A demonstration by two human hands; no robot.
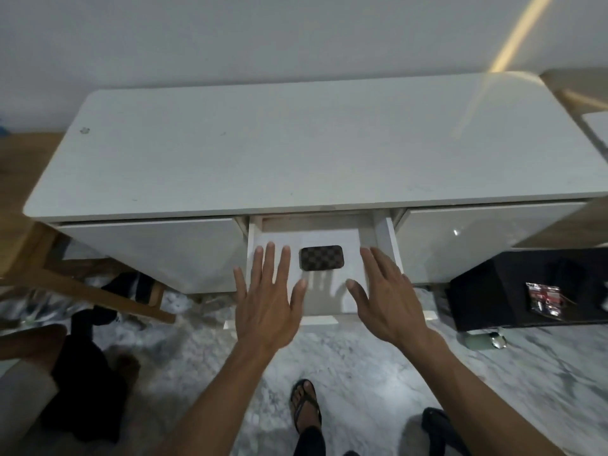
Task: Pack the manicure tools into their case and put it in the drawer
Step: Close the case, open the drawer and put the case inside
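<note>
A small brown checkered manicure case [321,257] lies closed on the white floor of the open middle drawer [329,301] of a white desk. My left hand [268,297] hovers over the drawer's left front part, palm down, fingers spread, holding nothing. To the right of the case, my right hand [385,294] is held over the drawer's right side, fingers apart and empty. Neither hand touches the case, which sits between and slightly beyond the fingertips. No loose manicure tools show.
The white desk top [296,143] stands against a pale wall, with closed drawers left [158,251] and right [477,241]. A wooden chair [82,284] is at the left, a black box [526,291] at the right. Sandalled feet stand on the marbled floor [345,373].
</note>
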